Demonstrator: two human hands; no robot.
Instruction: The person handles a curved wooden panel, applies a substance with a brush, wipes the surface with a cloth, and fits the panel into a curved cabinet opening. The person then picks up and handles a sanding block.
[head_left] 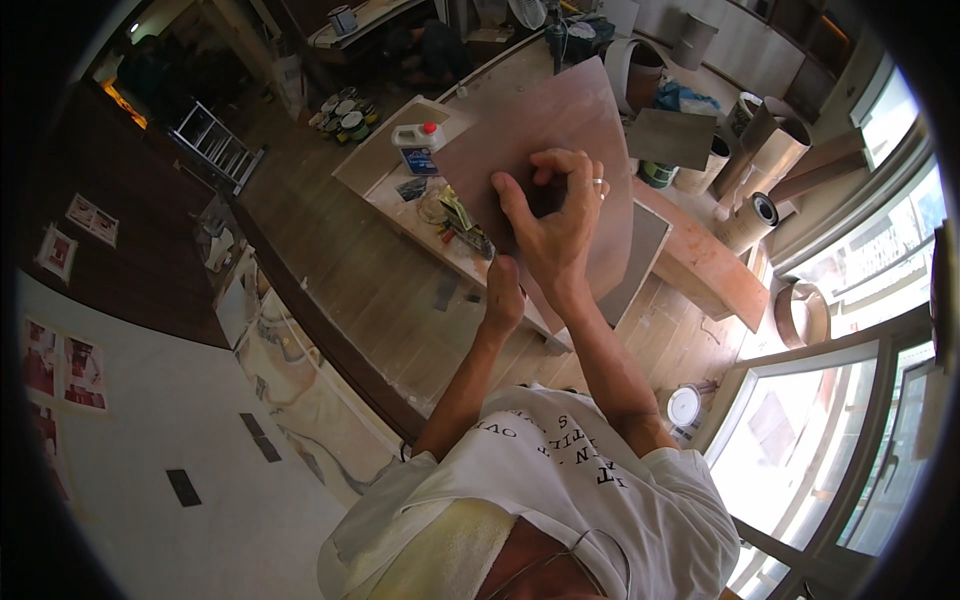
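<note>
A thin, slightly bowed brown sheet [545,115] is raised and tilted in front of me, above the workbench. My left hand [505,292] grips its lower left edge, with the thumb side showing and the other fingers largely hidden. Over the sheet's face is my right hand [560,215], its thumb and bent fingers apart and nothing visible between them. A ring is on one finger. Whether those fingertips touch the sheet I cannot tell; a dark shadow lies beneath them. Just left of the sheet, a white jug [418,148] with a red cap stands on the workbench [385,195].
Small tools and scraps [455,218] lie on the bench. Rolled brown sheets [778,150] and buckets stand at right, near a long wooden board [705,255]. Paint cans [350,120] and a stepladder [217,145] are at far left. Another person [435,50] crouches at the back.
</note>
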